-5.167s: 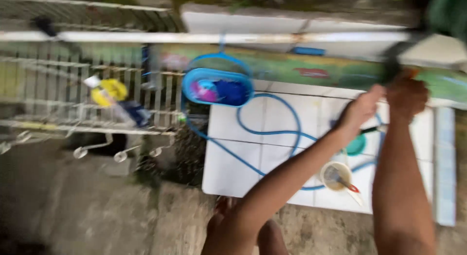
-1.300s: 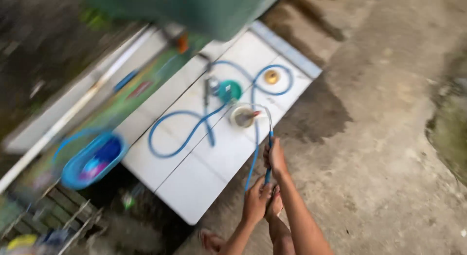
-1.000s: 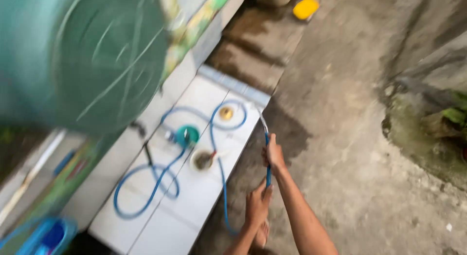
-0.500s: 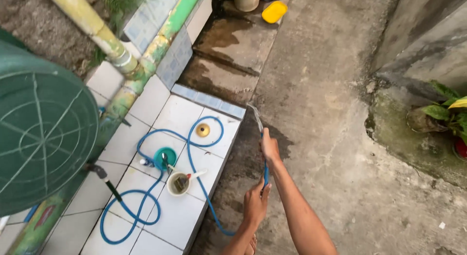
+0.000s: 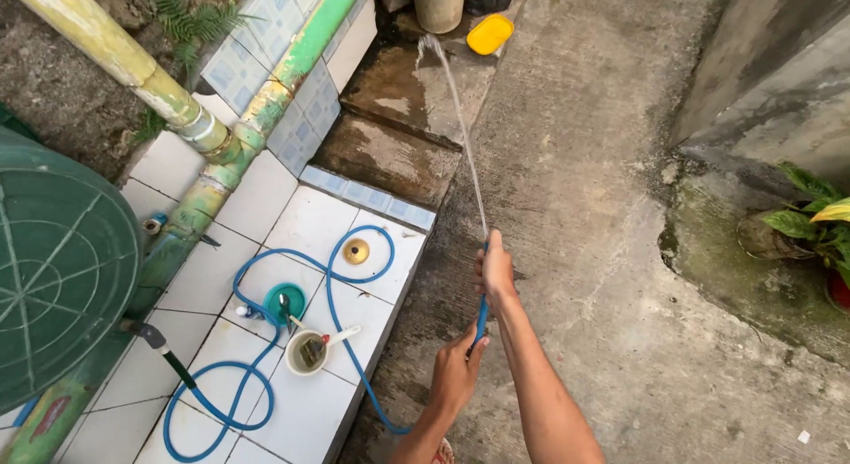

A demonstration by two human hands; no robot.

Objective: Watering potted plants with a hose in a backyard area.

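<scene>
Near the middle of the view, the right hand [image 5: 494,271] is closed around the end of the blue hose [image 5: 336,313], thumb pressed over the nozzle so that a thin water jet [image 5: 460,119] arcs to the far end of the yard. The left hand [image 5: 456,375] is wrapped around the same hose a little nearer the person, steadying the run behind the tip. From there the hose drops to the concrete floor [image 5: 620,207], loops over the white tiled platform [image 5: 266,198] on the left and runs back to the tap [image 5: 146,333] beside the green barrel lid [image 5: 53,269].

On the tiles, within the hose loops, sit a teal dish [image 5: 285,297], a small white cup with a brush [image 5: 307,351] and a brass floor drain [image 5: 356,250]. The jet lands near a yellow dish [image 5: 490,33] and a grey pot [image 5: 439,3] at the far end, above a wet step [image 5: 390,158]. A leafy potted plant [image 5: 810,225] stands at the right wall.

Judging by the narrow stream, keeping the thumb firm over the opening and both wrists steady would hold the aim; the rear hand should leave slack so that the loops do not drag the cup over.
</scene>
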